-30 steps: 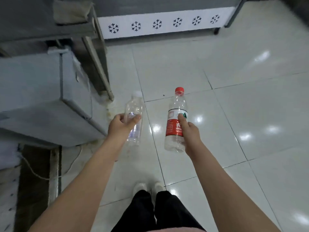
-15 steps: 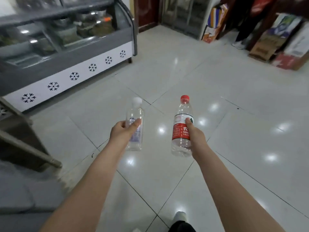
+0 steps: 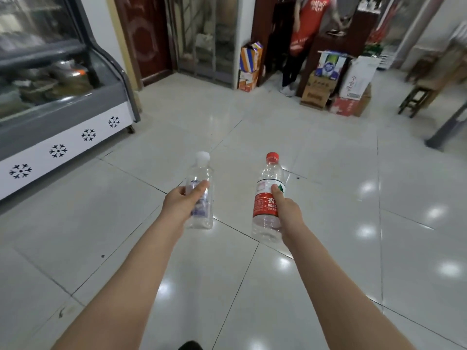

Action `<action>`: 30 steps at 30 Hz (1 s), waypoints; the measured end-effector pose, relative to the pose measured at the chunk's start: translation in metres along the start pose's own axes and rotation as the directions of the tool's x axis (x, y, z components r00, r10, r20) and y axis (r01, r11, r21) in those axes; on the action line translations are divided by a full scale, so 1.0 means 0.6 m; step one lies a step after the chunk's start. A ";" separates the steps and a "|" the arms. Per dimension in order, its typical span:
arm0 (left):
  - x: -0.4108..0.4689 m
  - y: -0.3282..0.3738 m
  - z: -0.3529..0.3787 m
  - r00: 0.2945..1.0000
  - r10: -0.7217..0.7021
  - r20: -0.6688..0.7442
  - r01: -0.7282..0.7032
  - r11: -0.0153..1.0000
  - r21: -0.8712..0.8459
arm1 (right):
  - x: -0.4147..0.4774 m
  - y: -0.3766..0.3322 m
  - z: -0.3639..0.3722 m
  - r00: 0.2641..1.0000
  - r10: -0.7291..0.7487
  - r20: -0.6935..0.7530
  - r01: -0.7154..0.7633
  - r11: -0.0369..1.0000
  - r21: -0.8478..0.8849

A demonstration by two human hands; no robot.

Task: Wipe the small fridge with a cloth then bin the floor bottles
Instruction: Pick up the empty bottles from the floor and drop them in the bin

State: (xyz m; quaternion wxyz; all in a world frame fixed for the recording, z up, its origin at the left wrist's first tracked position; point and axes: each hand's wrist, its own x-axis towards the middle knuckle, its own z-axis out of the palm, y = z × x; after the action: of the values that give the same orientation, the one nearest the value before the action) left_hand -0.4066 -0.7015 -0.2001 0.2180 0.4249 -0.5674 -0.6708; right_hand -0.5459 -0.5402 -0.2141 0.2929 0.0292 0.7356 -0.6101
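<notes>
My left hand (image 3: 182, 201) grips a clear plastic bottle with a white cap (image 3: 201, 170), held upright out in front of me. My right hand (image 3: 286, 208) grips a second clear bottle with a red cap and a red label (image 3: 268, 183), also upright. Both bottles look empty and hang above the white tiled floor (image 3: 328, 198). The small fridge, a cloth and a bin are out of view.
A grey display freezer with snowflake marks (image 3: 63, 137) stands at the left. Stacked cardboard boxes (image 3: 338, 82) and a person in a red top (image 3: 303, 34) are at the far side. A wooden stool (image 3: 417, 97) and a post base (image 3: 444, 132) stand at the right.
The view has swung up and to the right, away from the small grey fridge toward the room's far side. Both hands keep their bottles held out in front.
</notes>
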 end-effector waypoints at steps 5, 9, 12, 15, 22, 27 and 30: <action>0.077 0.057 0.061 0.999 0.033 0.021 -0.034 0.998 0.057 | 0.074 -0.065 -0.015 1.000 -0.021 -0.003 0.021 0.998 0.060; 0.166 0.098 0.085 0.996 0.090 0.027 -0.092 0.994 0.063 | 0.154 -0.115 -0.004 0.998 -0.058 -0.009 0.059 0.995 0.075; 0.257 0.125 0.091 0.995 0.082 0.049 -0.085 0.994 0.067 | 0.224 -0.156 0.022 0.997 -0.071 -0.011 0.072 0.993 0.093; 0.350 0.156 0.097 0.998 0.043 0.048 -0.047 0.995 0.088 | 0.293 -0.210 0.059 0.998 -0.054 -0.043 0.057 0.994 0.088; 0.520 0.236 0.126 0.996 0.064 0.062 -0.070 0.993 0.099 | 0.438 -0.321 0.148 0.997 -0.059 -0.042 0.063 0.993 0.103; 0.615 0.273 0.163 0.996 0.080 0.029 -0.082 0.994 0.077 | 0.540 -0.378 0.190 0.997 -0.072 0.009 0.071 0.995 0.074; 0.667 0.293 0.192 0.996 0.087 0.000 -0.087 0.994 0.061 | 0.615 -0.413 0.207 0.996 -0.079 0.048 0.076 0.996 0.053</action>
State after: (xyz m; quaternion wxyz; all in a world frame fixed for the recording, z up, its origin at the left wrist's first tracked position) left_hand -0.7517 -0.9912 -0.1635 0.2348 0.4070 -0.6052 -0.6426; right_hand -0.9012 -0.8330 -0.1786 0.2868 -0.0072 0.7127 -0.6402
